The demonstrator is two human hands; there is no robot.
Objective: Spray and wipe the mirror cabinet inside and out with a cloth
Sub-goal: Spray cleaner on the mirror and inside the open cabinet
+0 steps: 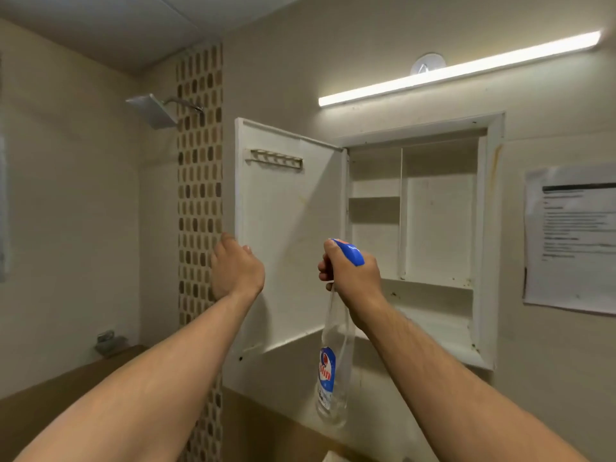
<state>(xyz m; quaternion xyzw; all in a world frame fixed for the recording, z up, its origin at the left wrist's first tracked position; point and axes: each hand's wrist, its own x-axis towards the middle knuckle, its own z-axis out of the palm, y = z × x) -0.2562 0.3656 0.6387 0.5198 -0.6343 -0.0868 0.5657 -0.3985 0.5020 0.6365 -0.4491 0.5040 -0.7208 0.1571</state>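
**Door steadied at its edge, sprayer raised before the open cabinet**

At far left a shower head (151, 110) is seen on the wall, with a strip of mosaic tile (200, 161) beside it. Just right of the strip, the left hand (235, 266) is set on the free edge of the door (286, 228). Its fingers appear to be hooked round that edge, though the fingertips are hidden behind it. The door is presumably held this way so that it does not swing while its inner face is wetted. A small hook rail (275, 159) is fixed near the top of that face.

Further right, the spray bottle (333, 361) is gripped at its neck by the right hand (353, 275), the fingers wrapped below the blue head so that the trigger can be reached. The clear body hangs below the fist. The nozzle is judged to be aimed toward the door's inner face near the hinge, but this cannot be told for certain.

The mirror cabinet (486, 228) is recessed in the wall at right, open, its shelves bare and specked with dirt at the lower ledge. A light bar (460, 68) is lit above it, and a printed notice (570, 238) is fixed to the wall beyond. No cloth is in view, so spraying is judged to be the step in hand.
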